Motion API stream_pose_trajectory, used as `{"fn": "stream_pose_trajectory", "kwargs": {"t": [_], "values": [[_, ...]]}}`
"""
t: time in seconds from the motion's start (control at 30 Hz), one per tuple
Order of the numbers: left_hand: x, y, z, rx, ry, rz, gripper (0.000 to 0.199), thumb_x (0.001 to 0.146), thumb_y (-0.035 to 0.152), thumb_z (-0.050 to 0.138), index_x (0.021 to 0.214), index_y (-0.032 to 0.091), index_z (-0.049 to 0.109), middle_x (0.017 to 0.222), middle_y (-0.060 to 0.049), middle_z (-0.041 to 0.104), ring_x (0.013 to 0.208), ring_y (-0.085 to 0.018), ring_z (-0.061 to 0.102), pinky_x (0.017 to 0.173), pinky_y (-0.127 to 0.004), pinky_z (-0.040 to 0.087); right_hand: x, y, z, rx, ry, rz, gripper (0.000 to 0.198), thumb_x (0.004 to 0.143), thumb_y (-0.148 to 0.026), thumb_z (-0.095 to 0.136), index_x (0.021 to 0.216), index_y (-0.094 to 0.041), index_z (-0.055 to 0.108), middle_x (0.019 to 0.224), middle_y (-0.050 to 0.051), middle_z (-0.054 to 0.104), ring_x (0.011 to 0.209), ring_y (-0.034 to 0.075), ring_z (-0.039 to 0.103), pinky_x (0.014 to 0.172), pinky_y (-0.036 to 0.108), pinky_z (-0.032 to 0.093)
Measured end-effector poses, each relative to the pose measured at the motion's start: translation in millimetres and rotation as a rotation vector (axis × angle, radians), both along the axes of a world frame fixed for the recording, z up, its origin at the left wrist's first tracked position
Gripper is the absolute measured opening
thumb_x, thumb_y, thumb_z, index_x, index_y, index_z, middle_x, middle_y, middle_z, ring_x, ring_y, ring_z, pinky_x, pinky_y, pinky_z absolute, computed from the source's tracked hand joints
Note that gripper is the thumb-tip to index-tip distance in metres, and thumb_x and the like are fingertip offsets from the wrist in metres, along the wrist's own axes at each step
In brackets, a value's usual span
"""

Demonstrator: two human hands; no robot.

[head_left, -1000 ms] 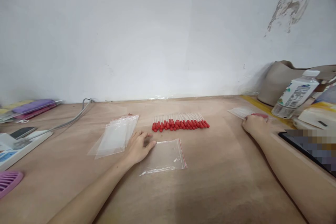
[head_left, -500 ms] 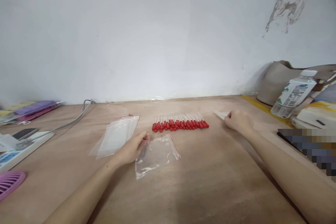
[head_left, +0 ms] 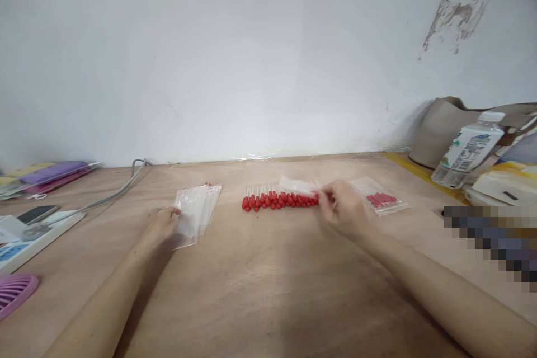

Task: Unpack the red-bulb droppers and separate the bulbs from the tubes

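Pinching a blurred pale bag (head_left: 296, 185) by its right end between thumb and fingers of the right hand (head_left: 344, 207), over the right part of a row of red-tipped sticks (head_left: 273, 199). Having that row near the middle of the back edge of the table (head_left: 251, 302), with red tips toward the front edge. Resting the left hand (head_left: 161, 225) at the left side of a fanned stack of clear bags (head_left: 195, 210), with fingertips close together; cannot tell whether clamped on a bag or just touching. Having that stack left of the row, also nearer the back edge than the front. Seeing, just beside the right hand toward the right edge, a flat bag (head_left: 377, 191) with red pieces inside. Seeing also, toward the right back corner, a labelled bottle (head_left: 467, 151) beside a beige handbag (head_left: 434, 131); toward the left back corner, purple and yellow packets (head_left: 54, 172); along the left edge, a power strip (head_left: 29, 246) with a grey cable (head_left: 119, 191) trailing to the back edge, and, nearer the front, part of a pink slotted object (head_left: 17, 293).
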State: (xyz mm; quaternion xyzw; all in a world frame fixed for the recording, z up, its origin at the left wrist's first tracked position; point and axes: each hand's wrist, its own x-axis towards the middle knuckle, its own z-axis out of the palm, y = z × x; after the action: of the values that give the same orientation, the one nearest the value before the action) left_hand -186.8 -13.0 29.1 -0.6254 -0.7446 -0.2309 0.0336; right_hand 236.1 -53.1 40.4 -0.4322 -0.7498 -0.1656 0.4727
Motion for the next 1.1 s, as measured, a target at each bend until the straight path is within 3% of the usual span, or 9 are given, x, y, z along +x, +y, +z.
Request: {"fn": "stream_pose_trajectory", "kwargs": {"t": [0.17,0.3,0.4,0.5,0.63,0.77,0.93,1.0,1.1], "values": [[47.2,-15.2,3.9,0.227,0.159,0.036,0.028,0.078,0.022,0.042,0.102,0.017,0.058,0.121,-0.015,0.043,0.114,-0.035,0.034,0.092,-0.052,0.026,-44.9,-29.4,-28.7,0.070,-0.241,0.235,0.022,0.083,-0.012,0.037,0.063,-0.019,0.046,0.061,0.003,0.049,0.061,0.016,0.042,0.059,0.030,0.032],[108.9,-38.2,1.4,0.360,0.082,-0.418,0.019,0.082,0.025,0.043,0.087,0.019,0.061,0.110,-0.008,0.050,0.107,-0.024,0.044,0.096,-0.039,0.031,-59.7,-35.3,-45.4,0.037,-0.366,0.356,0.023,0.082,-0.009,0.036,0.063,-0.018,0.048,0.062,0.004,0.051,0.062,0.015,0.043,0.059,0.029,0.033],[150.0,-62.3,-3.7,0.189,-0.069,-0.758,0.021,0.086,0.026,0.040,0.091,0.020,0.059,0.112,-0.006,0.051,0.104,-0.018,0.049,0.093,-0.031,0.037,-59.7,-38.6,-45.7,-0.106,-0.321,0.492,0.013,0.082,-0.018,0.043,0.074,-0.017,0.052,0.071,0.005,0.056,0.070,0.016,0.048,0.066,0.029,0.038],[170.9,-78.3,-9.7,-0.034,-0.130,-0.956,0.031,0.087,0.029,0.041,0.116,0.022,0.050,0.124,-0.006,0.047,0.113,-0.018,0.045,0.097,-0.032,0.037,-49.1,-39.1,-41.6,-0.301,-0.125,0.574,0.012,0.081,-0.028,0.050,0.087,-0.018,0.054,0.082,0.005,0.059,0.077,0.015,0.052,0.071,0.029,0.041],[170.5,-75.9,-15.8,-0.207,-0.104,-1.046,0.046,0.087,0.034,0.041,0.132,0.026,0.032,0.135,-0.007,0.037,0.122,-0.021,0.037,0.100,-0.041,0.033,-28.6,-26.8,-43.7,-0.445,0.100,0.321,0.013,0.081,-0.027,0.049,0.075,-0.017,0.055,0.072,0.003,0.059,0.067,0.014,0.052,0.063,0.028,0.041],[167.6,-64.6,-11.5,-0.210,-0.042,-1.093,0.047,0.086,0.034,0.044,0.131,0.026,0.034,0.136,-0.007,0.036,0.121,-0.022,0.037,0.099,-0.042,0.033,-19.7,-12.6,-49.6,-0.619,0.069,0.138,0.029,0.079,-0.035,0.050,0.057,-0.017,0.053,0.056,-0.001,0.054,0.055,0.013,0.048,0.053,0.026,0.035],[186.6,-61.7,-1.9,-0.096,-0.063,-1.079,0.026,0.085,0.022,0.042,0.106,0.021,0.057,0.111,-0.007,0.055,0.102,-0.019,0.051,0.091,-0.036,0.040,-20.4,-14.9,-51.7,-0.699,0.049,0.230,0.022,0.078,-0.025,0.048,0.058,-0.018,0.056,0.057,-0.002,0.055,0.056,0.012,0.049,0.055,0.025,0.036],[197.0,-62.3,-2.4,-0.032,-0.097,-1.093,0.024,0.084,0.018,0.040,0.100,0.020,0.059,0.105,-0.007,0.056,0.097,-0.018,0.052,0.088,-0.034,0.041,-17.8,-18.8,-52.9,-0.657,0.104,0.302,0.007,0.072,-0.017,0.052,0.067,-0.018,0.058,0.063,-0.002,0.057,0.060,0.012,0.051,0.057,0.025,0.038],[207.4,-62.6,-6.5,-0.017,-0.127,-1.155,0.027,0.084,0.016,0.041,0.106,0.022,0.056,0.109,-0.006,0.053,0.096,-0.016,0.052,0.084,-0.030,0.043,-12.7,-24.1,-52.6,-0.602,0.116,0.380,0.008,0.069,-0.013,0.055,0.073,-0.018,0.056,0.068,-0.001,0.057,0.066,0.013,0.052,0.062,0.026,0.040]]}}
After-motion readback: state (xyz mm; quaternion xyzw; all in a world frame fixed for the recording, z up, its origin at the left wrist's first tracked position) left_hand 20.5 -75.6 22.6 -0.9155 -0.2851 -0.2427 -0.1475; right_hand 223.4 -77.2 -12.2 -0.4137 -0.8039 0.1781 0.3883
